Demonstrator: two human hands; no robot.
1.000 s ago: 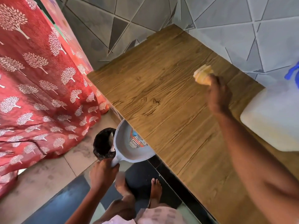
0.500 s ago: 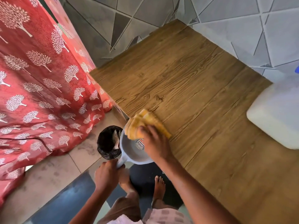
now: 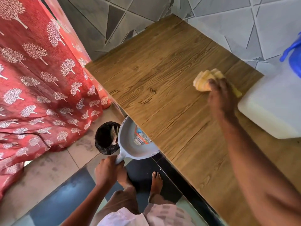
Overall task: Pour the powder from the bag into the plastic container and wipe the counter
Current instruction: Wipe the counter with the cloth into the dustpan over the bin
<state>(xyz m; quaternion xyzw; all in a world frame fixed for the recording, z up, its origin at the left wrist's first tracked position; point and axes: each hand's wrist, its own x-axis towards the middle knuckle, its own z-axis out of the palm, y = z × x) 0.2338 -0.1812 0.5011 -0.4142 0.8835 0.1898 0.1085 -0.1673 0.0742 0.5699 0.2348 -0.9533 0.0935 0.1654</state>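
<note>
My right hand [image 3: 222, 97] grips a bunched yellow cloth [image 3: 204, 81] and presses it on the wood-grain counter [image 3: 162, 70], far from the front edge, next to the white plastic container [image 3: 273, 108] with its blue lid [image 3: 294, 57]. My left hand [image 3: 108, 171] holds the handle of a grey dustpan [image 3: 132, 144], whose mouth sits just under the counter's front edge. The powder bag is out of view.
A small bin lined with a black bag [image 3: 105, 139] stands on the floor beside the dustpan. A red curtain with white trees [image 3: 37, 82] hangs at the left. Grey tiled walls [image 3: 219, 18] bound the counter's far sides. My bare feet [image 3: 156, 178] are below.
My right hand has carried the cloth from the counter's front edge at the dustpan back across the counter to beside the container. The dustpan has stayed put.
</note>
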